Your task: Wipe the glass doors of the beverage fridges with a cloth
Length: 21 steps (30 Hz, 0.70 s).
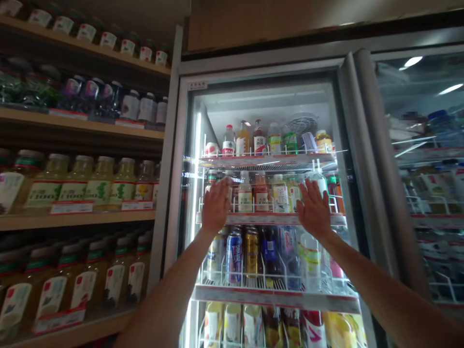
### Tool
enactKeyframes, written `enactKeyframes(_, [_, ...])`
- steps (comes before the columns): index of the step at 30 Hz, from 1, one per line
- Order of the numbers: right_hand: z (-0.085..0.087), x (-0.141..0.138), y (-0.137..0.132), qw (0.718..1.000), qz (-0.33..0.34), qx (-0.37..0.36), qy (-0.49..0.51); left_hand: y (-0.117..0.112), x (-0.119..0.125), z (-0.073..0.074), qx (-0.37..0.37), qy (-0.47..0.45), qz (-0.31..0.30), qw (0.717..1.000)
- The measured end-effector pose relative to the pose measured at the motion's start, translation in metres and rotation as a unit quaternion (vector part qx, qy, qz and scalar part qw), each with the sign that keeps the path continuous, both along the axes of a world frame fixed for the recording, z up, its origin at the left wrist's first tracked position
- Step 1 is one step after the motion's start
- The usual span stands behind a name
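Both of my arms reach forward to a lit drinks fridge [263, 63] with a glass door. My left hand [216, 205] is raised, its fingers stretched out, in front of the second shelf's left end. Level with it, my right hand [314, 208] is spread before the right end of the same shelf. Neither holds anything; whether the palms touch the glass I cannot tell. Between them show a pale bottle [245, 195] and a reddish bottle [261, 193]. Below stand a blue can [235, 258] and a gold can [251, 249].
Wooden shelves [83, 220] at the left carry rows of bottled drinks, such as a yellow juice bottle [99, 181]. Thick grey upright door edges [373, 145] divide this fridge from a second glass-fronted fridge [431, 193]. A brown panel [290, 24] runs above.
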State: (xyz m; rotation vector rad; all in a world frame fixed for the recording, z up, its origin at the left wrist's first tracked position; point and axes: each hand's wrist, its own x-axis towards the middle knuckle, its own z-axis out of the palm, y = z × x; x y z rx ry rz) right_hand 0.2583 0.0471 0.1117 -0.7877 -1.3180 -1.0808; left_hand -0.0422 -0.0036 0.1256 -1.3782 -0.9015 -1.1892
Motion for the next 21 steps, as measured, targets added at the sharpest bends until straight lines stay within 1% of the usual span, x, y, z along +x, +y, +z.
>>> enactKeyframes(1, [-0.002, -0.004, 0.000, 1.000, 0.000, 0.000, 0.012, -0.003, -0.015, 0.006, 0.032, -0.074, -0.006, 0.997])
enactKeyframes(2, [-0.003, -0.007, -0.001, 1.000, 0.000, 0.000, 0.023, -0.005, -0.023, 0.009, 0.067, -0.147, -0.012, 0.987])
enactKeyframes(3, [-0.004, -0.010, -0.001, 0.999, -0.001, -0.002, 0.032, -0.007, -0.022, 0.009, 0.088, -0.201, -0.017, 0.976])
enactKeyframes(4, [-0.005, -0.013, -0.001, 0.999, -0.003, -0.004, 0.037, -0.008, -0.015, 0.005, 0.093, -0.225, -0.021, 0.970])
enactKeyframes(5, [-0.005, -0.014, -0.001, 0.999, -0.004, -0.007, 0.038, -0.008, -0.001, -0.004, 0.081, -0.211, -0.021, 0.974])
enactKeyframes(6, [-0.006, -0.014, -0.001, 0.999, -0.005, -0.008, 0.037, -0.007, 0.014, -0.015, 0.053, -0.155, -0.019, 0.986])
enactKeyframes(7, [-0.006, -0.013, 0.000, 0.999, -0.005, -0.007, 0.037, -0.006, 0.029, -0.029, 0.022, -0.069, -0.013, 0.997])
enactKeyframes(8, [-0.006, -0.012, 0.000, 0.999, -0.004, -0.006, 0.036, -0.004, 0.039, -0.042, 0.003, 0.031, -0.006, 0.999])
enactKeyframes(9, [-0.007, -0.011, 0.001, 0.999, -0.004, -0.004, 0.035, -0.003, 0.043, -0.054, -0.009, 0.106, 0.000, 0.994])
enactKeyframes(10, [-0.007, -0.009, 0.001, 0.999, -0.003, -0.002, 0.032, -0.002, 0.039, -0.063, -0.013, 0.148, 0.008, 0.989])
enactKeyframes(11, [-0.008, -0.008, 0.002, 1.000, -0.004, -0.001, 0.028, -0.003, 0.029, -0.067, -0.011, 0.151, 0.015, 0.988])
enactKeyframes(12, [-0.009, -0.007, 0.002, 1.000, -0.004, -0.001, 0.023, -0.004, 0.013, -0.068, 0.000, 0.115, 0.021, 0.993])
enactKeyframes(14, [-0.010, -0.007, 0.002, 1.000, -0.005, -0.003, 0.016, -0.007, -0.018, -0.061, 0.042, -0.024, 0.027, 0.998])
enactKeyframes(15, [-0.011, -0.007, 0.002, 1.000, -0.006, -0.002, 0.016, -0.008, -0.028, -0.055, 0.073, -0.095, 0.024, 0.993])
enactKeyframes(16, [-0.011, -0.007, 0.001, 1.000, -0.007, -0.002, 0.018, -0.009, -0.031, -0.051, 0.093, -0.147, 0.018, 0.984])
enactKeyframes(17, [-0.011, -0.008, 0.001, 1.000, -0.009, -0.002, 0.020, -0.010, -0.026, -0.050, 0.096, -0.174, 0.012, 0.980])
enactKeyframes(18, [-0.011, -0.008, 0.001, 1.000, -0.011, -0.001, 0.022, -0.010, -0.016, -0.051, 0.079, -0.165, 0.007, 0.983])
enactKeyframes(19, [-0.011, -0.009, 0.000, 1.000, -0.012, 0.000, 0.022, -0.009, -0.001, -0.057, 0.048, -0.120, 0.003, 0.992])
enactKeyframes(20, [-0.011, -0.009, 0.000, 1.000, -0.014, 0.001, 0.023, -0.009, 0.014, -0.064, 0.012, -0.045, 0.001, 0.999])
enactKeyframes(21, [-0.011, -0.008, 0.000, 1.000, -0.014, 0.002, 0.023, -0.008, 0.026, -0.073, -0.016, 0.043, 0.001, 0.999])
